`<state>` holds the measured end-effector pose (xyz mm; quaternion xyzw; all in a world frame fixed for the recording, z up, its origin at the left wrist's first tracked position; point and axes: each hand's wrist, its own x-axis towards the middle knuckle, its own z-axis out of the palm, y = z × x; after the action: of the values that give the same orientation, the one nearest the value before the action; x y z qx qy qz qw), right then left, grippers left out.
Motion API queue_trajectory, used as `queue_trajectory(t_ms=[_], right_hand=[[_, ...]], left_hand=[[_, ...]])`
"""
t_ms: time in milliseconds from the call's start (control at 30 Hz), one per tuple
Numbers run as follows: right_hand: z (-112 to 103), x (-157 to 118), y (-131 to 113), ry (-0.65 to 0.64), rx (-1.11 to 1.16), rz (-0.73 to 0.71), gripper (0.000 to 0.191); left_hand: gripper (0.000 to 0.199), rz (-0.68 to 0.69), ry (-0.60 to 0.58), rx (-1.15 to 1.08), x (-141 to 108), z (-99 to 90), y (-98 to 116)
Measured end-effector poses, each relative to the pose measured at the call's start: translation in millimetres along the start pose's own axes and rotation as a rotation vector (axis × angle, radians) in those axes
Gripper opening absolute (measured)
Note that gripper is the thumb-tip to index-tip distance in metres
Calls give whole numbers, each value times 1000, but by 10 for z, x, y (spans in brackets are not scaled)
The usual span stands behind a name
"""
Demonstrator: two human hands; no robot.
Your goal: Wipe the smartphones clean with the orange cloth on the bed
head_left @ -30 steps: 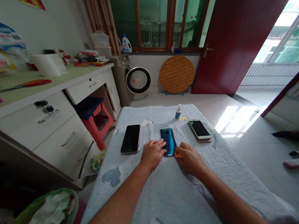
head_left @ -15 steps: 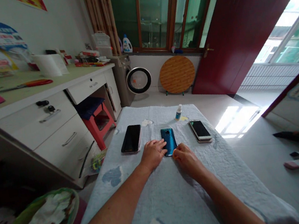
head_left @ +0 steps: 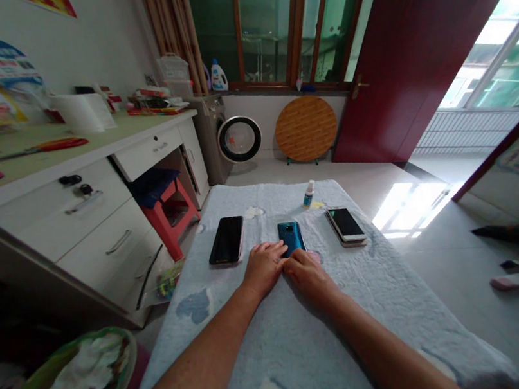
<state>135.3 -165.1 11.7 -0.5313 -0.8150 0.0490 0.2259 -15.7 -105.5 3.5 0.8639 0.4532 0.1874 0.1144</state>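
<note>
A blue phone (head_left: 291, 236) lies back side up on the cloth-covered table, its camera block toward the far end. My left hand (head_left: 264, 266) rests flat along its left edge, fingers stretched out and touching it. My right hand (head_left: 308, 273) is curled over the phone's near end, beside my left fingertips; whatever its fingers hold, if anything, is hidden. To the left lies a black-screened phone (head_left: 227, 241). On the right is a white phone (head_left: 346, 224), apparently on top of another flat thing. A small spray bottle (head_left: 308, 195) stands behind the blue phone.
A pale blue patterned cloth (head_left: 282, 347) covers the table. At the left stand a white desk (head_left: 96, 212), a red stool (head_left: 172, 217) and a waste bin (head_left: 130, 344) with used paper. A washing machine (head_left: 213, 143) with its door open and a round wooden tabletop (head_left: 306, 129) are farther back.
My right hand has moved left from the phone's lower right corner across its near end, covering it. My left hand and the phones have stayed in place.
</note>
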Motion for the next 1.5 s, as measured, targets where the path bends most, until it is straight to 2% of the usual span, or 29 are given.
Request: queue_trajectory(t_ms=[167,333,467,600,700,833,1000,1133,1233,1367,1500], right_hand=[[-153,-41,40,-46,18,112,19],[-321,-122,179,-73,63,205,20],[-385,-150,266,-13,128,221,17],[-331,-123,222,88,209,149,16],[-229,-84,173,45,178,78,20],[-134,20,232,15,93,93,25],[-133,323,450,-19,9,156,26],[-161,595,584,-45,-45,295,27],[-162,710,636,-43,-85,395,29],[-165,685,623,-40,-96,433,28],[-211,470,507,-66,-109,434,25]], left_hand=[[35,-16,-13,-11,2,-14,4],[36,-17,-11,-18,9,3,-4],[35,-26,-4,-24,9,30,-18],[35,-28,-1,-19,5,20,-4],[34,-12,0,-15,3,3,11],[34,-6,-7,-18,5,-4,7],[36,-4,-6,-33,-1,-13,7],[37,4,13,-38,-35,-35,36],[51,27,14,-29,-64,-56,54],[59,37,3,-17,-75,-66,58],[58,21,15,-23,-72,-45,62]])
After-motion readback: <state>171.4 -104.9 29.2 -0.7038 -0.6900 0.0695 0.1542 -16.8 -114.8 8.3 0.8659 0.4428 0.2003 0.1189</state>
